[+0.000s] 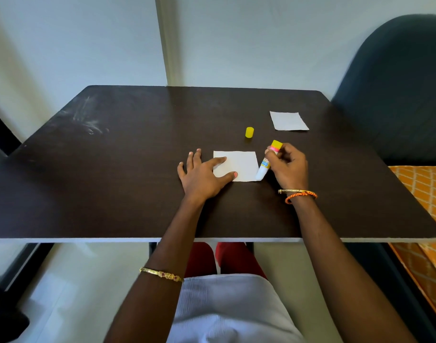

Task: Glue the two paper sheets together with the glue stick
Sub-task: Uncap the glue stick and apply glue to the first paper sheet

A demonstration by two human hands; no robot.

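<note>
A small white paper sheet (241,164) lies on the dark table (113,169) in front of me. My left hand (202,174) rests flat on its left edge, fingers spread, thumb and forefinger on the paper. My right hand (287,167) grips the uncapped glue stick (267,160), tilted, with its white tip touching the sheet's near right corner. The stick's yellow cap (249,132) stands alone just beyond the sheet. A second white paper sheet (288,120) lies flat farther back on the right.
A dark blue chair back (397,90) stands beyond the table's right side. An orange patterned fabric (424,194) lies to the right of the table. The wall runs close behind the table's far edge.
</note>
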